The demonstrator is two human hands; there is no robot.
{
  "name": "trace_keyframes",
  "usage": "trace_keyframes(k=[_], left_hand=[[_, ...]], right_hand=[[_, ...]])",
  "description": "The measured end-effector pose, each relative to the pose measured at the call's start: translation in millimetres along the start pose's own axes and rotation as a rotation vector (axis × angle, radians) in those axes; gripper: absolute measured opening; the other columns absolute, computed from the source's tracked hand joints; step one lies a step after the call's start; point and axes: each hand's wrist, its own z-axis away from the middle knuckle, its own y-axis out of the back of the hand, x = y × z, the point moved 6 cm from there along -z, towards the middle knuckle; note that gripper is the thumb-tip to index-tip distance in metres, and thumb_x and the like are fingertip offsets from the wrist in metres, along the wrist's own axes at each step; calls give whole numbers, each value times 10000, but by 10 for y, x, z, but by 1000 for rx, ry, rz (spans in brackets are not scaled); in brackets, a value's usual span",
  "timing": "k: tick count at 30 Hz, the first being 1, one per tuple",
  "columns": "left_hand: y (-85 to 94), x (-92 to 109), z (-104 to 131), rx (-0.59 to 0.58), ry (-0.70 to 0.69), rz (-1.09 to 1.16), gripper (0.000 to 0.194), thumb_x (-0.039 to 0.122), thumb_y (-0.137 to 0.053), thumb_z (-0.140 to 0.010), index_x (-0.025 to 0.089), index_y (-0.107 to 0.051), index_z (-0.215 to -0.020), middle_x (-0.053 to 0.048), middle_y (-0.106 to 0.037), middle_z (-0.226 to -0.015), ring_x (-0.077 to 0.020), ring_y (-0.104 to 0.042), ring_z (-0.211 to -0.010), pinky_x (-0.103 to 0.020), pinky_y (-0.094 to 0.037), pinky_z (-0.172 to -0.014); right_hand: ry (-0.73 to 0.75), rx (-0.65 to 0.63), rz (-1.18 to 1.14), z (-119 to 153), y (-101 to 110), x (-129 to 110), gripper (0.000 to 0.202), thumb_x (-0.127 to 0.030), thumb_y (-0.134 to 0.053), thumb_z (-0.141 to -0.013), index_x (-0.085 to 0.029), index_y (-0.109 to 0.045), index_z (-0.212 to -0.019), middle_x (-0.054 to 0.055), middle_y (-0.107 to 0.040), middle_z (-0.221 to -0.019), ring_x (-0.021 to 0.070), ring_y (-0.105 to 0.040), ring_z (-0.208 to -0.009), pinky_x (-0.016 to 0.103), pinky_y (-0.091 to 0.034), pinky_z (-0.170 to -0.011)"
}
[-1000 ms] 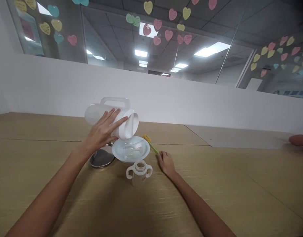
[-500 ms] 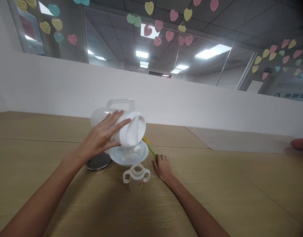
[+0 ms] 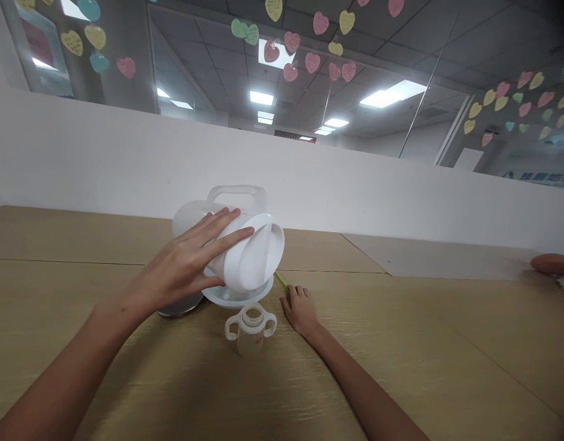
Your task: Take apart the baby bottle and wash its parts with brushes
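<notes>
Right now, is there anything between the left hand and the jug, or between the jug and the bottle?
The left hand holds the tilted jug directly. Between the jug and the bottle, only part of the plate shows, below the jug and behind the bottle; nothing visible covers the bottle's open mouth.

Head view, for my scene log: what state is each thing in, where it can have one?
Pitcher: tilted, lid end lower, held in the left hand
White lid: on the pitcher
Two-handled bottle: upright, mouth open
White bowl: mostly hidden, contents unclear
Dark metal item: flat, partly hidden
Green stem: reaches the right hand; whether gripped, unclear
Ceiling lights: lit
</notes>
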Motion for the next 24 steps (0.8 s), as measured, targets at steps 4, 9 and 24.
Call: trace_keyframes(k=[4, 9, 24], left_hand=[[22, -3, 2, 7, -2, -31, 619, 282, -485, -884, 308, -206, -1436, -51, -212, -1515, -294, -259, -1357, -504, -313, -1080], [31, -7, 6, -10, 15, -23, 643, 309, -528, -861, 297, -233, -1432, -56, -224, -1510, -313, -269, -1349, -516, -315, -1075], [55, -9, 17, -4, 8, -23, 613, 332, -495, -883, 295, -228, -1433, -53, -217, -1513, -292, -250, -1361, -501, -318, -1078]], right_hand=[[3, -2, 1, 5, 4, 1, 338, -340, -412, -902, -138, -557, -1130, 136, -593, -1058, 255, -486, -1022, 334, -319, -864], [10, 1, 8, 5, 3, -7, 346, -338, -408, -903, -135, -553, -1142, 137, -599, -1046, 256, -494, -1007, 336, -323, -861], [14, 15, 11, 9, 2, -12, 334, -334, -413, -901, -146, -553, -1138, 135, -600, -1041, 255, -496, -1006, 331, -322, -857]])
